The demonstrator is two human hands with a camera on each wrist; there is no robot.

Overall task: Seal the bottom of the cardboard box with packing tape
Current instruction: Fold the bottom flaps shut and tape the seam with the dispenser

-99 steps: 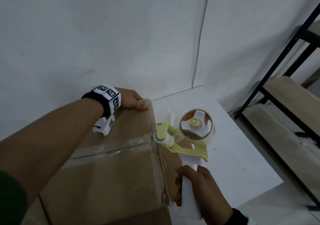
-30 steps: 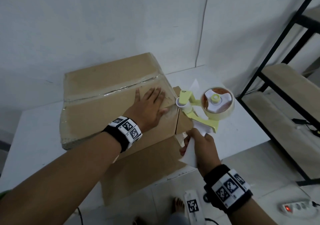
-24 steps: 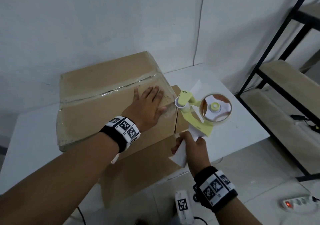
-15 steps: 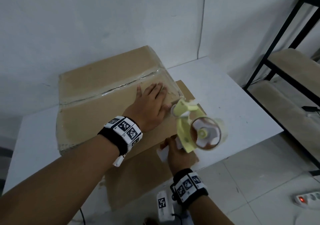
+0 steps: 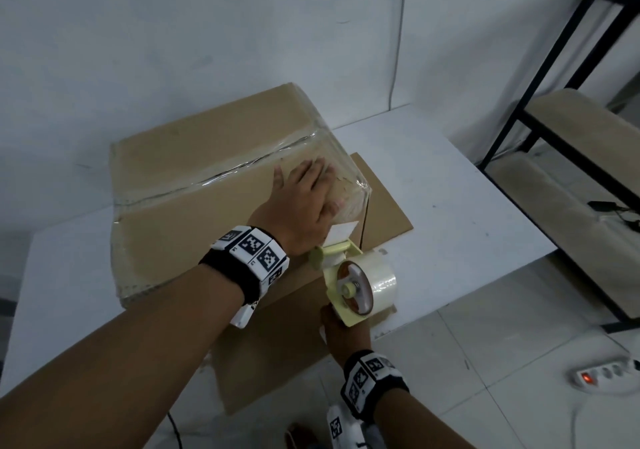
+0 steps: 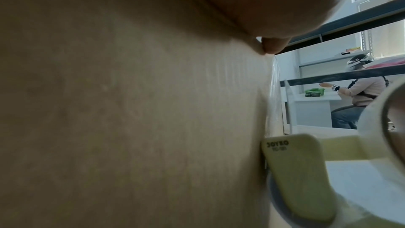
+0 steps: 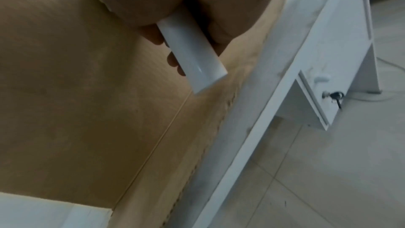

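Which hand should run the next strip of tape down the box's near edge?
Right. The right hand already grips the tape dispenser at the box edge; the left hand lies flat on the box, steadying it.

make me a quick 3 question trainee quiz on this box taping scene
1. True or false: the left hand lies flat, fingers straight, on the upturned face of the brown cardboard box.
2. What does the right hand grip?
A. the white handle of the pale yellow plastic tape dispenser
B. a loose box flap
C. nothing
3. Fill in: the head of the dispenser sits at the box's ____ edge, just below the left hand.

Key
1. True.
2. A; the right wrist view shows the fingers curled round the handle.
3. Near (the edge nearest the person).
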